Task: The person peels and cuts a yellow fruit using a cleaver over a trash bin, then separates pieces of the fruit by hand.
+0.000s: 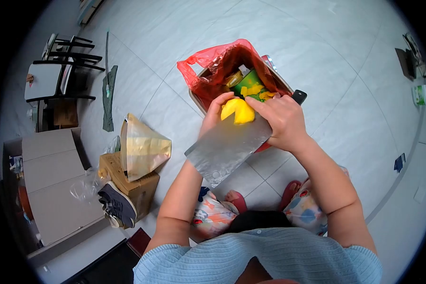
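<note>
My left hand [217,111] is closed around a peeled, bright yellow piece of fruit [244,112] with a notch in it; its exact kind is unclear. In my right hand [287,120] is a cleaver [227,149], its broad metal blade lying across in front of the fruit and its black handle end [299,97] poking out past the hand. My right thumb reaches to the fruit's top. Just beyond both hands stands a bin [197,98] lined with a red plastic bag [222,53]. Yellow peelings [253,90] and a green container [249,81] lie inside it.
To the left stand a cardboard box [144,189], a paper bag [144,149] and a dark shoe [118,203], beside a grey cabinet [54,175]. Chairs [64,75] are farther off at the upper left. My sandalled feet [236,199] are below the blade on the tiled floor.
</note>
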A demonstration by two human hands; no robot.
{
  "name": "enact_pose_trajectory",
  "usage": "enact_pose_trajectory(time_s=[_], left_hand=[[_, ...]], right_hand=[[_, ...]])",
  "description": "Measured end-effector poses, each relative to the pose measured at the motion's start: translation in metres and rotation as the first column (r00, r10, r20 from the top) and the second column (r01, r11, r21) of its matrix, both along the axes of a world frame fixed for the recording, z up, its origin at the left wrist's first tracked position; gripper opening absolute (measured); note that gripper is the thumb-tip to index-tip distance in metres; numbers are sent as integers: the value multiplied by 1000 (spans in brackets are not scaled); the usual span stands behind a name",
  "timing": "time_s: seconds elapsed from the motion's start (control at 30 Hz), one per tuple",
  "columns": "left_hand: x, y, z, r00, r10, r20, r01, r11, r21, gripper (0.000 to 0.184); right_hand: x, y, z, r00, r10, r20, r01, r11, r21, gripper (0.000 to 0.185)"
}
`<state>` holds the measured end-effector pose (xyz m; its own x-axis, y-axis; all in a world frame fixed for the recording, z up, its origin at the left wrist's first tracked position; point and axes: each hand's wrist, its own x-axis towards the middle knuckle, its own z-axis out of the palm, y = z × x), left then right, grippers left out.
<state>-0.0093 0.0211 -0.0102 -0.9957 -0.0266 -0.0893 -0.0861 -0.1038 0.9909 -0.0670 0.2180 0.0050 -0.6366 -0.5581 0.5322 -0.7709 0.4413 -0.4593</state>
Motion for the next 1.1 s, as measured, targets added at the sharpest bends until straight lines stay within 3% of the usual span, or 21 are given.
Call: enact_pose_trajectory(time_s=[0.03, 0.1, 0.13, 0.2, 0.27, 0.3, 0.33, 0.37, 0.4, 0.43, 0.5, 0.53, 0.6, 0.63, 0.7, 0.73, 0.77, 0.83, 0.9, 0.97, 1.1], left_hand=[[0, -2, 0, 1000, 7, -1, -7, 1000, -1, 60], [0, -6, 4, 1000, 17, -20, -22, 949, -315, 63], [-2, -1, 16, 993, 69, 98, -68, 998, -6, 62], [-5, -12, 5, 988, 102, 118, -111, 991, 80, 62], [-9, -24, -18, 977, 124, 171, -173, 934, 311, 56], [-6, -22, -12, 978, 134, 160, -178, 933, 312, 56], [-2, -19, -6, 992, 90, 93, -120, 904, 410, 54], [-5, -18, 1, 983, 94, 156, -159, 858, 489, 53], [-9, -16, 8, 971, 98, 219, -207, 802, 561, 52], [-10, -14, 12, 969, 100, 227, -218, 777, 590, 54], [-11, -12, 21, 977, 71, 202, -184, 762, 621, 58], [-11, -8, 28, 977, 65, 202, -179, 764, 620, 58], [-11, 6, 41, 973, 123, 196, -201, 866, 458, 56], [-8, 13, 47, 973, 115, 202, -198, 866, 460, 56], [-5, 25, 54, 971, 131, 201, -200, 907, 372, 54], [-6, 24, 44, 965, 144, 220, -212, 921, 326, 48], [-5, 26, 41, 965, 141, 222, -210, 921, 328, 48], [-3, 32, 37, 955, 251, 160, -276, 948, 158, 47], [-1, 32, 39, 954, 239, 179, -278, 930, 241, 50], [1, 33, 38, 979, 193, 60, -196, 979, 55, 52], [0, 26, 42, 991, 115, 71, -105, 986, -130, 52]], right_hand=[[0, 1, 2, 1000, 21, 13, -22, 1000, 18, 56], [0, 2, 5, 999, 47, 23, -48, 998, 36, 56], [2, 3, 7, 996, 59, 61, -62, 997, 45, 57], [2, 3, 9, 992, 79, 93, -84, 995, 53, 58], [1, 1, 13, 997, 24, 74, -14, 991, -131, 61], [3, 0, 15, 997, 33, 63, -24, 991, -131, 61], [4, -1, 18, 986, -23, 164, 63, 968, -243, 61], [5, -1, 22, 961, -65, 269, 158, 927, -341, 61], [7, 0, 28, 824, 0, 567, 244, 902, -356, 44], [5, 7, 41, 579, 77, 812, 291, 910, -294, 26], [4, 0, 46, 409, 233, 882, 382, 834, -397, 20], [2, -2, 41, 410, 231, 882, 387, 832, -398, 20], [-1, -5, 21, 498, 242, 833, 310, 847, -432, 31], [2, -9, 17, 494, 236, 837, 318, 846, -427, 31], [8, -18, 13, 362, 459, 811, 382, 721, -578, 42], [4, -15, 4, 396, 438, 807, 248, 795, -554, 60], [4, -16, 1, 395, 435, 809, 251, 796, -551, 60], [6, -20, 1, 472, 399, 786, 233, 803, -548, 57], [7, -18, 6, 440, 402, 803, 253, 803, -540, 54], [7, -17, 7, 454, 434, 778, 304, 746, -593, 44], [8, -13, 2, 465, 372, 804, 331, 769, -547, 42]])
